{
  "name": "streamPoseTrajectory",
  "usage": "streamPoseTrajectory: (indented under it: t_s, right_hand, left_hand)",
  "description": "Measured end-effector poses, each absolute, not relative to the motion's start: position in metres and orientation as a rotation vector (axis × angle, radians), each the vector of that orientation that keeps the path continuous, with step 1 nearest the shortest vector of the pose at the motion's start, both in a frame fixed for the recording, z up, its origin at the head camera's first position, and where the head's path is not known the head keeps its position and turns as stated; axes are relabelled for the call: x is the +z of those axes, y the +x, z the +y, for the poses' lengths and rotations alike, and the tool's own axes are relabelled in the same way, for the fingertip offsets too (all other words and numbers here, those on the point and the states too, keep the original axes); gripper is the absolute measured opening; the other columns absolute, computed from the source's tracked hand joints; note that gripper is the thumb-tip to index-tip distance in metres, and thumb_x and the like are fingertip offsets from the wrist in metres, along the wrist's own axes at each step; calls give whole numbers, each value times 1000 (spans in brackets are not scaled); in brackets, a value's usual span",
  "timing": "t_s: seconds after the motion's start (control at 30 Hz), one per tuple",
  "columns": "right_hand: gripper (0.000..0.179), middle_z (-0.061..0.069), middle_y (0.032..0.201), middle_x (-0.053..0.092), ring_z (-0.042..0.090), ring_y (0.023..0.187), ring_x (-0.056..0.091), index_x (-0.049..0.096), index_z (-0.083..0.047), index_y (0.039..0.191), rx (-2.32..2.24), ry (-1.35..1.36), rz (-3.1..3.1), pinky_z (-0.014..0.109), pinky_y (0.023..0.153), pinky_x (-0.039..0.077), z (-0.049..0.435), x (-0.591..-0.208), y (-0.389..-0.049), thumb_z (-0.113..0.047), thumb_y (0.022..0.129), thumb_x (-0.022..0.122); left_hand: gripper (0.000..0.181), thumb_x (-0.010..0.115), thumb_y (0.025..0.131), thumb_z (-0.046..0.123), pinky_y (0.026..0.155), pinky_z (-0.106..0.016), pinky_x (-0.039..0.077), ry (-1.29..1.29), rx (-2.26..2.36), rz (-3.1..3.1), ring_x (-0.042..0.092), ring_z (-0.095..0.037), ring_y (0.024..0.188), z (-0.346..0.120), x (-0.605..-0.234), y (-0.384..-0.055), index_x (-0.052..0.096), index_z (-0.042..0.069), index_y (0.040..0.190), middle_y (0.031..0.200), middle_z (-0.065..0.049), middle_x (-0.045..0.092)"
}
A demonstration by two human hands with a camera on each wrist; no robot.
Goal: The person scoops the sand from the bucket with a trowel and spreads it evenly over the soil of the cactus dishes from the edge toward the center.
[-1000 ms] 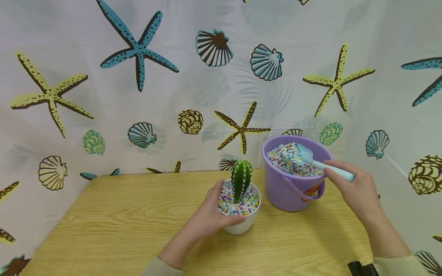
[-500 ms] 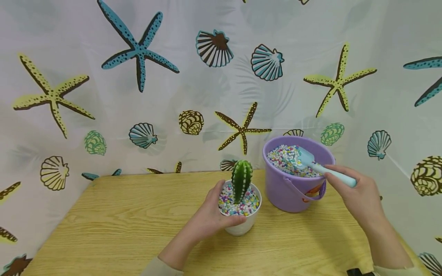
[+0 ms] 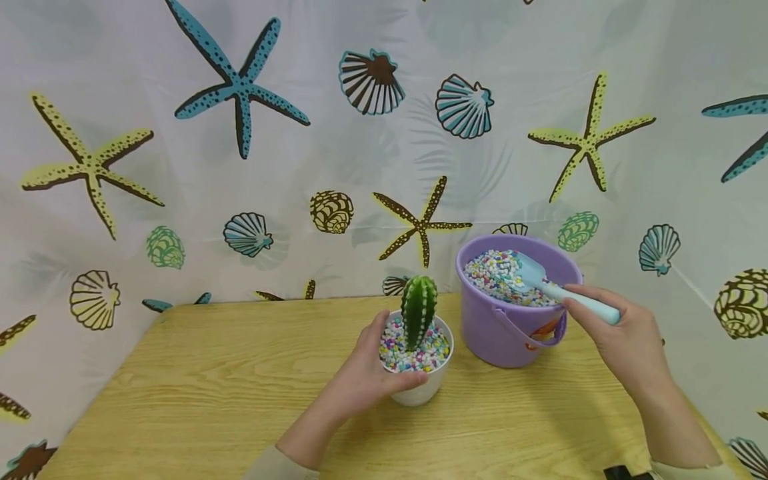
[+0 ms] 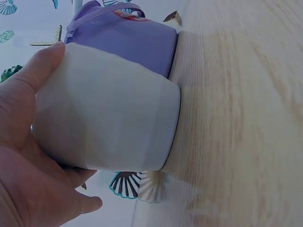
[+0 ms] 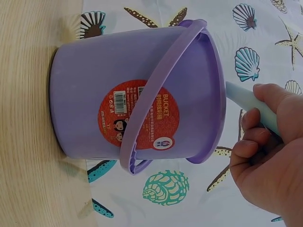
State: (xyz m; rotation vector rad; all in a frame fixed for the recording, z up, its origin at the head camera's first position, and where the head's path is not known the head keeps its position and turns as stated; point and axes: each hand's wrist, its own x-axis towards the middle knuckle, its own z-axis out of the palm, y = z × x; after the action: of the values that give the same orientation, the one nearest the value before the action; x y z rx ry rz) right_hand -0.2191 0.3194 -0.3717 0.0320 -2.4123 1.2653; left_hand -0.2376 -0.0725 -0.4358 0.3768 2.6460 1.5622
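Observation:
My left hand (image 3: pixel 366 373) grips the side of a white pot (image 4: pixel 109 109), thumb toward me at the front of its rim. A green cactus (image 3: pixel 419 310) stands upright in the pot among multicoloured pebbles (image 3: pixel 396 357). Just behind and to the right is a purple bucket (image 3: pixel 501 340) of similar pebbles (image 3: pixel 492 270). My right hand (image 3: pixel 624 340) holds the handle of a light blue shovel (image 3: pixel 564 295) over the bucket's near right rim. The shovel's blade lies on the pebbles, its tip partly among them. In the right wrist view the bucket hides the blade.
Both the pot and the bucket stand on a wooden table (image 3: pixel 240 387). A white curtain (image 3: pixel 288 167) printed with starfish and shells hangs behind the table and along its right side. The bucket's handle (image 5: pixel 156 90) hangs down on its near side.
My right hand and the shovel have shifted slightly right, with the blade still in the bucket's pebbles. The left hand keeps its place on the pot.

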Motion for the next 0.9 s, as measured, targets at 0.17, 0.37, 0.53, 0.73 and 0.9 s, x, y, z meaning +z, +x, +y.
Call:
streamPoseTrajectory:
  t_s: [0.17, 0.37, 0.53, 0.73, 0.9]
  right_hand:
    - [46, 5, 124, 70, 18, 71, 48, 78, -23, 140, 1276, 48, -2417, 32, 53, 45, 317, -369, -217, -52, 105, 75]
    - [46, 10, 141, 71, 20, 90, 53, 77, -23, 142, 1268, 78, -2425, 29, 62, 46, 315, -365, -211, -50, 106, 75]
    - [45, 10, 144, 69, 20, 89, 52, 78, -24, 142, 1288, 89, -2428, 31, 60, 45, 311, -362, -205, -49, 106, 75]
    - [43, 5, 142, 70, 15, 100, 56, 78, -24, 141, 1320, 121, -2433, 25, 68, 49, 307, -360, -201, -47, 106, 76]
    - [40, -6, 130, 72, 19, 81, 48, 79, -23, 139, 1353, 164, -2424, 33, 55, 44, 304, -360, -197, -44, 106, 77]
  left_hand:
    - [132, 100, 79, 50, 123, -67, 38, 365, 1562, 2645, 44, -44, 152, -72, -435, -238, 19, 12, 177, 169, -23, 36]
    - [132, 100, 80, 49, 122, -67, 38, 368, 1562, 2642, 44, -45, 152, -72, -434, -237, 19, 12, 177, 169, -23, 36]
    - [133, 100, 79, 50, 122, -67, 38, 358, 1560, 2638, 43, -45, 152, -72, -435, -237, 19, 13, 177, 170, -23, 36]
    - [133, 100, 79, 50, 122, -67, 38, 356, 1560, 2640, 43, -44, 152, -72, -435, -237, 19, 13, 177, 170, -23, 36]
    - [133, 100, 79, 50, 122, -67, 38, 363, 1568, 2635, 43, -44, 152, -73, -435, -237, 18, 14, 177, 170, -22, 36]
